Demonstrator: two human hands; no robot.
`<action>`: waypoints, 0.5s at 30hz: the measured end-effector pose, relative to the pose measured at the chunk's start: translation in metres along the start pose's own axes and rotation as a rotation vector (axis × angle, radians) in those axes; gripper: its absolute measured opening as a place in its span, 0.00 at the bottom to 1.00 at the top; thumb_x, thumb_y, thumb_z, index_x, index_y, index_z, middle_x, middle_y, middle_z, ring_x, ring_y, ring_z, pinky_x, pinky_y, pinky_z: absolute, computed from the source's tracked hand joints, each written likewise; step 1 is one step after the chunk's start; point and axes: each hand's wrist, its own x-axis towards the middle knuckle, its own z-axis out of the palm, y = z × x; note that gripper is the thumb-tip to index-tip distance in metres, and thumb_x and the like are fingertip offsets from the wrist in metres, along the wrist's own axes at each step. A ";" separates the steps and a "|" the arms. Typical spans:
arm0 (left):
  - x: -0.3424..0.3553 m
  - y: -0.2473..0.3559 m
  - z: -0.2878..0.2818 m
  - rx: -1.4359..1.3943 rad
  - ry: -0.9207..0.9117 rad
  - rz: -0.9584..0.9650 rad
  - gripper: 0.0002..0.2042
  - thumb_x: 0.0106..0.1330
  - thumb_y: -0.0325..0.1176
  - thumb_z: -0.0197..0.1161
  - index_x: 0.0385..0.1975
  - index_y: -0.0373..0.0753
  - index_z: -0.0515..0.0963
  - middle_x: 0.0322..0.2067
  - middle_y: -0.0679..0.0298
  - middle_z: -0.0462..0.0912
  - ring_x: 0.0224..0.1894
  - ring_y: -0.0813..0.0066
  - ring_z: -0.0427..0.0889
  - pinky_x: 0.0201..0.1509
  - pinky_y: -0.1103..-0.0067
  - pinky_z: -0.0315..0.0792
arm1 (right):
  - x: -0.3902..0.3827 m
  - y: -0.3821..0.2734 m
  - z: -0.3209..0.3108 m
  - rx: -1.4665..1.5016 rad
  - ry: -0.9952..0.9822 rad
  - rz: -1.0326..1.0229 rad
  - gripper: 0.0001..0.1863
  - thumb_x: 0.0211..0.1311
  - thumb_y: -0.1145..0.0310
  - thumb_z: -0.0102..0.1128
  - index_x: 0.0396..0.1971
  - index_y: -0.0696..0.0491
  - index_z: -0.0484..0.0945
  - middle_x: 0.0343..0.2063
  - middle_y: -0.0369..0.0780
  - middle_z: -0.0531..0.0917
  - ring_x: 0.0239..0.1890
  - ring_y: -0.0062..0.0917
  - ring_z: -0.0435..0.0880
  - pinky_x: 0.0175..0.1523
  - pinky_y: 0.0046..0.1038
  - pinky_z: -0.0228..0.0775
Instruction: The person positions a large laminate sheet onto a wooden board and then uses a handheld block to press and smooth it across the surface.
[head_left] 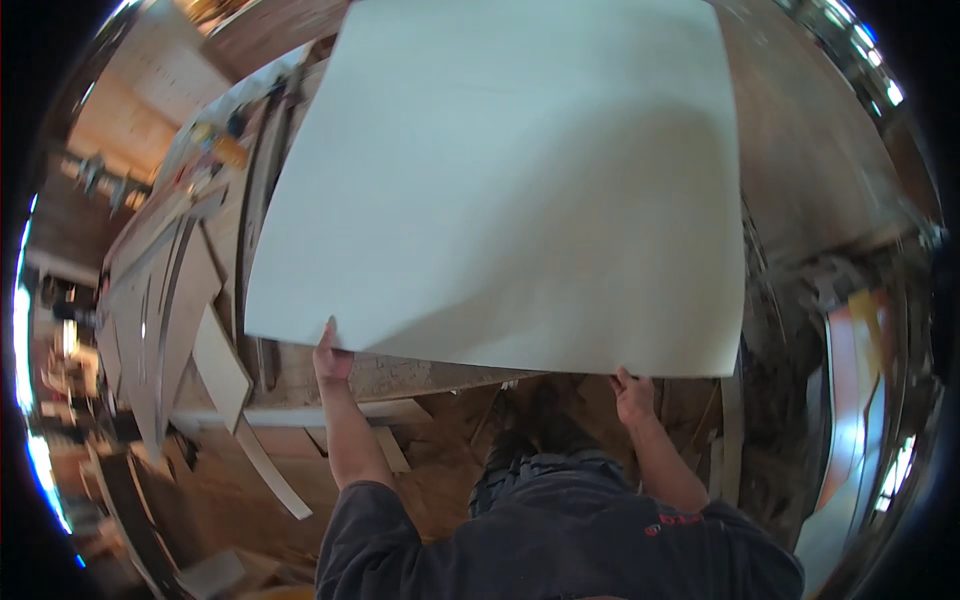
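Note:
A large pale, flat sheet (480,190) stretches away from me over the workbench, its near edge in both my hands. My left hand (332,358) grips that edge near the left corner, thumb on top and fingers underneath, out of sight. Toward the right corner, my right hand (632,392) pinches the same edge, its thumb at the rim. A soft shadow falls across the right half of the sheet. What the sheet is made of I cannot tell for sure.
The wooden workbench (400,375) shows beneath the near edge. Thin board offcuts (222,365) and strips lie at the left, one hanging over the bench edge. A yellow bottle (228,150) stands farther back. Leaning panels (850,400) are at the right.

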 end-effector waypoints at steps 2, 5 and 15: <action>-0.005 -0.006 0.018 0.031 0.025 0.005 0.24 0.71 0.32 0.65 0.64 0.32 0.71 0.62 0.56 0.76 0.65 0.56 0.74 0.70 0.57 0.68 | -0.002 -0.001 -0.008 -0.005 0.033 0.006 0.23 0.69 0.80 0.60 0.61 0.53 0.70 0.55 0.39 0.77 0.52 0.29 0.80 0.56 0.34 0.79; -0.008 0.009 0.021 0.047 -0.019 0.045 0.25 0.70 0.31 0.67 0.64 0.31 0.70 0.62 0.56 0.77 0.64 0.57 0.75 0.69 0.59 0.69 | 0.005 0.008 -0.004 -0.016 -0.007 0.012 0.23 0.69 0.80 0.60 0.62 0.53 0.69 0.56 0.39 0.76 0.53 0.28 0.80 0.56 0.32 0.79; -0.008 0.005 0.018 0.008 0.007 0.026 0.25 0.69 0.30 0.68 0.63 0.30 0.72 0.60 0.54 0.79 0.60 0.58 0.79 0.66 0.61 0.73 | 0.013 0.008 -0.017 -0.063 0.001 0.007 0.18 0.72 0.78 0.58 0.59 0.53 0.72 0.50 0.39 0.80 0.51 0.29 0.82 0.59 0.33 0.80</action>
